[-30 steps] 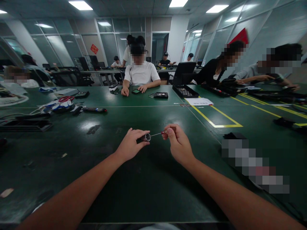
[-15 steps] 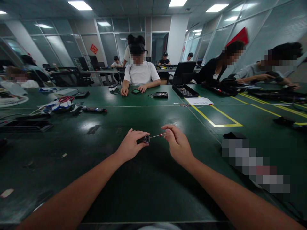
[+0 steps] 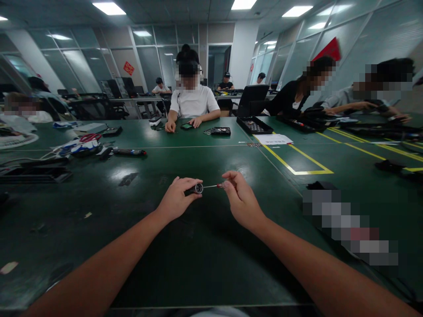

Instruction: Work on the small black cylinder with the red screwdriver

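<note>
Green table (image 3: pixel 211 246): cylinder (image 3: pixel 197 188) in left grip (image 3: pixel 176 200)

Table (image 3: pixel 211 246) dark green, glossy, with yellow line (image 3: pixel 299 160) taped as a rectangle far right of the grip. Cylinder (image 3: pixel 197 188) in left hand (image 3: pixel 176 200) dark with silver end ring. Screwdriver (image 3: pixel 216 186) in right hand (image 3: pixel 243 200): silver shaft, red at the handle. Paper (image 3: pixel 273 139) beyond the grip to the right, white. Tray (image 3: pixel 255 126) behind it black. Scissors (image 3: pixel 90 137) far left of the grip, red handles, on a blue-white pile. Person across in white shirt (image 3: pixel 194 104). Red sign (image 3: pixel 128 68) on far glass wall, red flag (image 3: pixel 328 49) on the right wall.
</note>
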Action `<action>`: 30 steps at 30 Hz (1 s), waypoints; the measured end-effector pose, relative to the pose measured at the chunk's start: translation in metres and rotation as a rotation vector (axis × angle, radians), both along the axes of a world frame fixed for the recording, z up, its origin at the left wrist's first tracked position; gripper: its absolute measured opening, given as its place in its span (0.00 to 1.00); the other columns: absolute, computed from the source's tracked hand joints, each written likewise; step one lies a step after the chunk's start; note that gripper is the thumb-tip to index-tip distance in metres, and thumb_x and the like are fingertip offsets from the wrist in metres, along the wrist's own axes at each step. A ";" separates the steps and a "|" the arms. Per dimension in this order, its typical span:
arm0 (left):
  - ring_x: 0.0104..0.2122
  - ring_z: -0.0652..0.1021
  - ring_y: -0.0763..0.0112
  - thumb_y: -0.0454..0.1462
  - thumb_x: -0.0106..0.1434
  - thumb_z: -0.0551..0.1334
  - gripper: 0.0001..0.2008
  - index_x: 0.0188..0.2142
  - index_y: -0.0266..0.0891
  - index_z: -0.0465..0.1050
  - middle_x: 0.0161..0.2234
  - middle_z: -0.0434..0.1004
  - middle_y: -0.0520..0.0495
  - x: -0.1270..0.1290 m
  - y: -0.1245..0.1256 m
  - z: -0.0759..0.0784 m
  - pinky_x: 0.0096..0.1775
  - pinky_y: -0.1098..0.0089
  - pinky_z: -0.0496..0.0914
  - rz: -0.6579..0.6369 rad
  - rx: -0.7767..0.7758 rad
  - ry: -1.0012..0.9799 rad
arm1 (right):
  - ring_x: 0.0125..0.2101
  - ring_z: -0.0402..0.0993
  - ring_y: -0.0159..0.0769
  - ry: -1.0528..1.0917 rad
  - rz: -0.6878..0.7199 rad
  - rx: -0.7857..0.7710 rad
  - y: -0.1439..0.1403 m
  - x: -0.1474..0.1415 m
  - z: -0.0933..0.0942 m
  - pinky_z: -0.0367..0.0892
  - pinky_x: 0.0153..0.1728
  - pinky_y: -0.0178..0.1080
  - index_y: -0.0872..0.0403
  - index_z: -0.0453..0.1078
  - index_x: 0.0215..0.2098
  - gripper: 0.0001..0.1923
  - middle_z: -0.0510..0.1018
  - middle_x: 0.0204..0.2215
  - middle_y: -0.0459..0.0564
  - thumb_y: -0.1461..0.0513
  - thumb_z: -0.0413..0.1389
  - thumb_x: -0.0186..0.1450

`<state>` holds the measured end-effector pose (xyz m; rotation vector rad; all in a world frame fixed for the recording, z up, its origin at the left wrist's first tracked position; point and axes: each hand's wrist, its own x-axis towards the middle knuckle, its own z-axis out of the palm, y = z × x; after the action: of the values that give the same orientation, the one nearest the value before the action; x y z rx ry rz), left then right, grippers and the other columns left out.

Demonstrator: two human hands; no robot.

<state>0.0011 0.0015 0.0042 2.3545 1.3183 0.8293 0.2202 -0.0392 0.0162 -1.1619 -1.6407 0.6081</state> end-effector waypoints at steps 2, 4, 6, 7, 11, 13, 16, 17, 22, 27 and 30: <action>0.55 0.74 0.56 0.36 0.64 0.67 0.19 0.54 0.47 0.74 0.54 0.78 0.46 0.000 0.001 -0.001 0.63 0.41 0.55 -0.004 0.002 -0.005 | 0.33 0.72 0.38 0.017 0.013 -0.004 0.000 0.000 0.000 0.65 0.34 0.40 0.51 0.65 0.47 0.10 0.75 0.33 0.47 0.57 0.47 0.72; 0.55 0.74 0.57 0.36 0.64 0.67 0.19 0.54 0.48 0.74 0.54 0.78 0.47 -0.001 0.001 -0.001 0.64 0.41 0.54 -0.018 -0.003 -0.003 | 0.31 0.72 0.37 -0.011 0.003 -0.021 0.000 0.001 0.001 0.63 0.32 0.39 0.51 0.68 0.43 0.13 0.75 0.30 0.47 0.55 0.45 0.74; 0.55 0.74 0.58 0.36 0.64 0.67 0.19 0.54 0.48 0.74 0.53 0.78 0.47 -0.001 0.001 -0.001 0.64 0.42 0.54 -0.024 -0.007 0.000 | 0.29 0.72 0.37 -0.050 -0.027 -0.027 0.000 0.001 0.001 0.62 0.31 0.39 0.50 0.71 0.43 0.16 0.76 0.30 0.47 0.53 0.43 0.74; 0.55 0.74 0.58 0.35 0.64 0.67 0.19 0.54 0.48 0.74 0.53 0.78 0.48 -0.001 0.000 -0.001 0.63 0.42 0.55 -0.023 -0.007 0.003 | 0.29 0.73 0.37 -0.060 -0.036 -0.029 0.001 0.001 0.001 0.62 0.31 0.40 0.50 0.71 0.44 0.16 0.77 0.30 0.47 0.53 0.43 0.74; 0.54 0.74 0.58 0.35 0.64 0.67 0.19 0.55 0.47 0.74 0.53 0.78 0.48 -0.001 -0.001 0.001 0.63 0.42 0.55 -0.013 -0.013 0.023 | 0.32 0.75 0.39 -0.003 -0.025 -0.008 0.003 0.000 -0.003 0.65 0.33 0.40 0.51 0.66 0.51 0.12 0.78 0.33 0.48 0.56 0.49 0.72; 0.54 0.75 0.58 0.36 0.64 0.67 0.19 0.55 0.47 0.74 0.53 0.78 0.48 0.000 -0.001 0.001 0.63 0.41 0.55 -0.009 -0.016 0.027 | 0.35 0.75 0.39 0.051 -0.011 0.009 0.004 -0.001 -0.005 0.66 0.36 0.41 0.51 0.66 0.47 0.10 0.78 0.36 0.50 0.56 0.51 0.71; 0.54 0.74 0.58 0.36 0.64 0.67 0.20 0.55 0.48 0.73 0.52 0.78 0.48 0.000 -0.001 0.000 0.64 0.40 0.53 -0.015 -0.018 0.038 | 0.35 0.75 0.38 0.129 0.025 -0.010 0.005 -0.002 -0.007 0.67 0.38 0.41 0.51 0.68 0.44 0.10 0.78 0.35 0.50 0.54 0.51 0.71; 0.54 0.74 0.58 0.36 0.64 0.67 0.20 0.56 0.48 0.73 0.52 0.78 0.48 0.000 -0.001 -0.001 0.64 0.40 0.52 -0.021 -0.016 0.046 | 0.34 0.74 0.38 0.166 0.027 -0.028 0.007 -0.003 -0.007 0.68 0.38 0.41 0.51 0.69 0.43 0.11 0.78 0.34 0.49 0.53 0.51 0.71; 0.55 0.73 0.58 0.38 0.65 0.66 0.19 0.56 0.51 0.73 0.54 0.77 0.48 0.002 0.001 -0.002 0.66 0.38 0.47 -0.068 0.055 0.121 | 0.22 0.66 0.33 0.607 -0.030 -0.353 0.024 0.002 -0.012 0.69 0.31 0.41 0.51 0.67 0.33 0.13 0.69 0.22 0.43 0.51 0.52 0.69; 0.56 0.73 0.58 0.38 0.65 0.66 0.21 0.57 0.51 0.72 0.54 0.76 0.48 0.003 0.001 0.000 0.66 0.38 0.48 -0.043 0.016 0.109 | 0.20 0.62 0.30 0.752 -0.044 -0.388 0.035 0.008 -0.016 0.69 0.31 0.41 0.51 0.67 0.31 0.12 0.67 0.21 0.40 0.52 0.56 0.65; 0.55 0.73 0.59 0.38 0.65 0.67 0.21 0.57 0.50 0.72 0.54 0.76 0.48 0.004 -0.001 0.001 0.66 0.39 0.48 -0.042 -0.015 0.100 | 0.23 0.66 0.32 0.680 -0.038 -0.264 0.033 0.006 -0.018 0.69 0.32 0.40 0.51 0.68 0.34 0.12 0.71 0.24 0.42 0.51 0.56 0.66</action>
<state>0.0053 0.0010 0.0049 2.4319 1.3046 0.6951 0.2258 -0.0058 -0.0018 -1.0106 -0.9752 1.0802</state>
